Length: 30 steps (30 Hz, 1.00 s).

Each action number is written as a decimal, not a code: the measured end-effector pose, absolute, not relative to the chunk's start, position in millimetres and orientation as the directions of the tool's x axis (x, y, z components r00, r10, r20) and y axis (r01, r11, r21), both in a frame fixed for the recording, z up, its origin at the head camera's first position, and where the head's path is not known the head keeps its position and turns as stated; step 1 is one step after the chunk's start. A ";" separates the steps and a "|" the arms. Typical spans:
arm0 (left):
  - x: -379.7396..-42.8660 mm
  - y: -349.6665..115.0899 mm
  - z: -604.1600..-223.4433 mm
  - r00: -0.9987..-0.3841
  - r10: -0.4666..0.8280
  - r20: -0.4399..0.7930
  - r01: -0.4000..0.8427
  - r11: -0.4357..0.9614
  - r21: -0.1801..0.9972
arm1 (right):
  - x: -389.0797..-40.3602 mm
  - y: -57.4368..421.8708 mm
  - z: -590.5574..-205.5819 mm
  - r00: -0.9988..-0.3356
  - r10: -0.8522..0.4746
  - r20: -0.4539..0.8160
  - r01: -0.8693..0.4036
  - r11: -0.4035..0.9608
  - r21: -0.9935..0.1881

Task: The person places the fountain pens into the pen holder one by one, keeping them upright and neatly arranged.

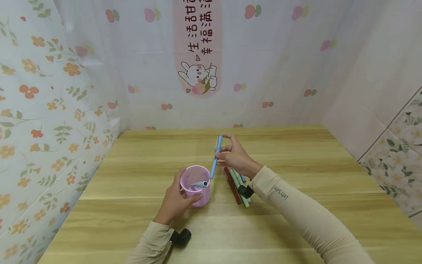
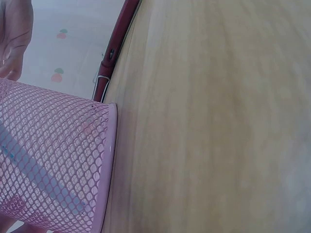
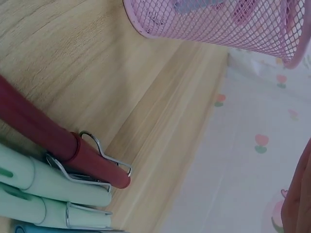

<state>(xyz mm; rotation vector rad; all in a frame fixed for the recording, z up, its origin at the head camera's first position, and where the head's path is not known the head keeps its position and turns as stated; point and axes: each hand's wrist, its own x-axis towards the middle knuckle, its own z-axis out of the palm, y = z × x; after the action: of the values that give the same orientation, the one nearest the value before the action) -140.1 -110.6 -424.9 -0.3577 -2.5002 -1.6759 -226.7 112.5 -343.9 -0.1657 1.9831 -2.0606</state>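
My left hand point(image 1: 177, 200) grips a pink mesh pen holder point(image 1: 202, 198), fingers and thumb curled round its sides. Inside it leans a light blue pen point(image 1: 199, 184), which also shows through the mesh in the left wrist view. Just right of the rim, my right hand point(image 1: 236, 156) pinches a blue pen point(image 1: 215, 157) that stands nearly upright above the table. Beneath that hand lie a dark red pen point(image 3: 53, 128), two light green pens point(image 3: 60, 182) and a blue pen point(image 3: 58, 229), side by side. The right wrist view catches only a sliver of the right hand.
A wood-grain table point(image 1: 132, 176) carries everything. Behind it hangs a pale printed curtain point(image 1: 280, 73), with a floral curtain point(image 1: 49, 110) along the left. Black wrist cameras point(image 1: 180, 237) sit at both cuffs.
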 end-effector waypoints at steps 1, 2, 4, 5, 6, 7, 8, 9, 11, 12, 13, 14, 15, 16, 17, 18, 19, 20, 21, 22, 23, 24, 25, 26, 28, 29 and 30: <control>-139.7 -110.8 -425.5 -0.966 0.132 0.222 0.255 0.369 0.894 | -226.0 111.6 -344.3 -0.958 -0.268 -0.099 0.111 -0.027 -0.994; -140.0 -110.9 -425.8 -0.965 0.136 0.225 0.260 0.368 0.893 | -225.7 111.0 -344.5 -0.961 -0.261 -0.085 0.097 -0.035 -0.995; -141.1 -110.7 -425.8 -0.963 0.139 0.230 0.266 0.369 0.890 | -225.7 110.3 -344.4 -0.967 -0.249 -0.060 0.073 -0.045 -0.996; -141.8 -110.6 -425.8 -0.963 0.141 0.230 0.267 0.369 0.890 | -225.6 110.0 -343.9 -0.969 -0.244 -0.051 0.064 -0.048 -0.997; -142.3 -110.5 -425.5 -0.962 0.143 0.232 0.270 0.368 0.890 | -225.7 109.7 -343.6 -0.970 -0.239 -0.045 0.058 -0.050 -0.997; -142.4 -110.4 -425.0 -0.962 0.144 0.233 0.270 0.367 0.890 | -225.6 109.2 -343.2 -0.970 -0.238 -0.041 0.055 -0.051 -0.997; -142.6 -110.6 -425.0 -0.962 0.143 0.231 0.268 0.368 0.890 | -225.3 108.7 -343.0 -0.970 -0.240 -0.039 0.053 -0.051 -0.997; -142.4 -110.7 -424.7 -0.964 0.140 0.227 0.264 0.368 0.892 | -224.7 107.9 -342.8 -0.970 -0.241 -0.038 0.052 -0.054 -0.997; -141.7 -111.1 -424.6 -0.965 0.139 0.222 0.258 0.365 0.894 | -223.0 105.9 -342.7 -0.970 -0.241 -0.035 0.052 -0.064 -0.997; -141.3 -111.3 -424.5 -0.966 0.137 0.218 0.254 0.364 0.896 | -222.0 104.8 -342.7 -0.970 -0.241 -0.033 0.050 -0.067 -0.996; -140.7 -111.6 -424.4 -0.968 0.135 0.213 0.249 0.364 0.898 | -220.9 103.7 -342.7 -0.970 -0.241 -0.029 0.048 -0.072 -0.996; -140.2 -111.8 -424.5 -0.968 0.135 0.210 0.246 0.364 0.898 | -219.6 102.7 -342.7 -0.970 -0.243 -0.026 0.047 -0.080 -0.996; -139.6 -112.1 -424.7 -0.969 0.135 0.206 0.242 0.363 0.900 | -218.4 101.8 -342.9 -0.969 -0.247 -0.023 0.046 -0.087 -0.995; -139.4 -112.0 -424.6 -0.969 0.135 0.205 0.241 0.362 0.900 | -217.7 101.1 -342.7 -0.968 -0.252 -0.020 0.044 -0.092 -0.995; -139.3 -112.1 -424.6 -0.969 0.136 0.205 0.241 0.361 0.901 | -217.4 100.8 -342.9 -0.966 -0.259 -0.015 0.041 -0.094 -0.995; -139.1 -112.0 -424.5 -0.970 0.135 0.204 0.240 0.361 0.901 | -217.0 100.5 -342.8 -0.964 -0.266 -0.013 0.039 -0.095 -0.995; -139.0 -112.0 -424.5 -0.969 0.136 0.205 0.241 0.361 0.901 | -216.9 100.4 -343.3 -0.962 -0.274 -0.011 0.039 -0.098 -0.994; -138.9 -112.0 -424.5 -0.969 0.136 0.206 0.242 0.359 0.901 | -216.7 100.3 -343.5 -0.960 -0.281 -0.011 0.041 -0.102 -0.994; -138.8 -112.0 -424.5 -0.969 0.137 0.207 0.243 0.359 0.901 | -216.5 100.2 -343.8 -0.958 -0.286 -0.011 0.042 -0.103 -0.994; -138.8 -112.0 -424.5 -0.969 0.137 0.207 0.243 0.360 0.901 | -216.4 100.2 -344.2 -0.957 -0.289 -0.011 0.042 -0.104 -0.994; -138.8 -112.0 -424.4 -0.969 0.137 0.207 0.243 0.361 0.900 | -216.4 100.2 -344.7 -0.956 -0.292 -0.011 0.043 -0.105 -0.994; -138.7 -112.0 -424.4 -0.969 0.137 0.206 0.242 0.363 0.900 | -216.2 100.0 -344.8 -0.956 -0.292 -0.012 0.046 -0.108 -0.993; -138.8 -112.0 -424.3 -0.969 0.136 0.205 0.242 0.365 0.899 | -216.3 99.9 -345.3 -0.956 -0.293 -0.012 0.047 -0.111 -0.993; -138.9 -112.0 -424.1 -0.969 0.136 0.205 0.242 0.368 0.898 | -216.2 99.6 -345.4 -0.956 -0.293 -0.012 0.048 -0.114 -0.992; -139.1 -111.9 -423.7 -0.969 0.137 0.205 0.242 0.375 0.895 | -216.7 99.2 -346.3 -0.956 -0.292 -0.010 0.046 -0.116 -0.992; -139.2 -111.9 -423.4 -0.969 0.136 0.206 0.243 0.377 0.894 | -216.8 98.9 -346.6 -0.956 -0.292 -0.008 0.044 -0.117 -0.992; -139.2 -111.9 -423.2 -0.969 0.137 0.207 0.244 0.378 0.893 | -216.9 98.7 -346.9 -0.956 -0.292 -0.006 0.043 -0.119 -0.992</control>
<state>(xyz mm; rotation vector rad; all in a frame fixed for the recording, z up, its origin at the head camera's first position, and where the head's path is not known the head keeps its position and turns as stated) -139.2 -111.9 -423.2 -0.3496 -2.5252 -1.6625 -216.9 98.7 -346.9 -0.2795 1.9191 -2.1769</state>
